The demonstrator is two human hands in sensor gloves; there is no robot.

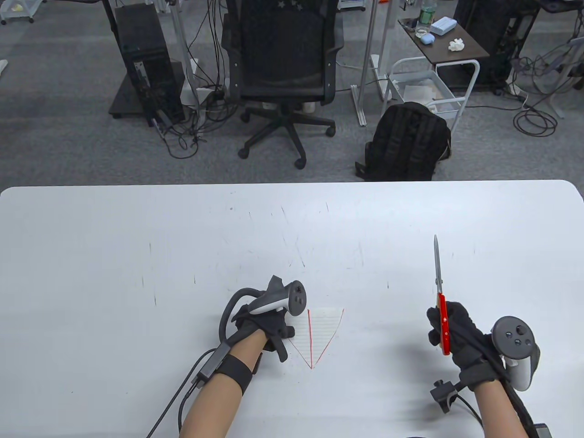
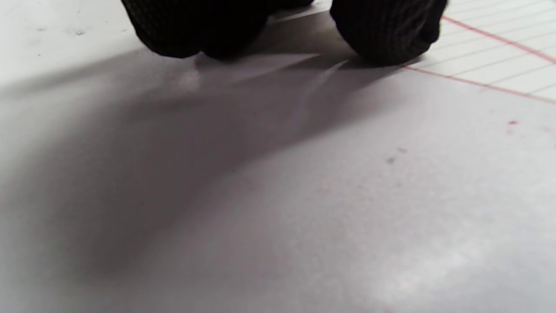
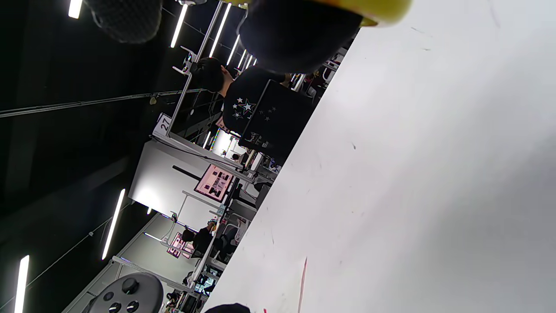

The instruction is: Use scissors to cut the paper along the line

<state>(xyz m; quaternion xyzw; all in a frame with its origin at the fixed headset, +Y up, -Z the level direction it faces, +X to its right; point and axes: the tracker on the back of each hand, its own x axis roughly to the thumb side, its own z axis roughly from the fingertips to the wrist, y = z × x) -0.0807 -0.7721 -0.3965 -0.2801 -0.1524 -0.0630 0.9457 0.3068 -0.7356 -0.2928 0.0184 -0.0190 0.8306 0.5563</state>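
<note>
Your left hand (image 1: 262,326) presses the paper (image 1: 319,333) flat on the table (image 1: 137,251); right hand (image 1: 454,337) grips closed scissors (image 1: 439,283), blades pointing away. Paper lies leftward, red line (image 1: 310,337) running away from you.

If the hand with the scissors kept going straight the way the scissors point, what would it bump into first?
Probably nothing on the table. The right hand holds the scissors with the blades pointing away toward the table's far edge, and that stretch looks bare. The paper lies off to its left, under the left hand. Height is hard to judge.
</note>
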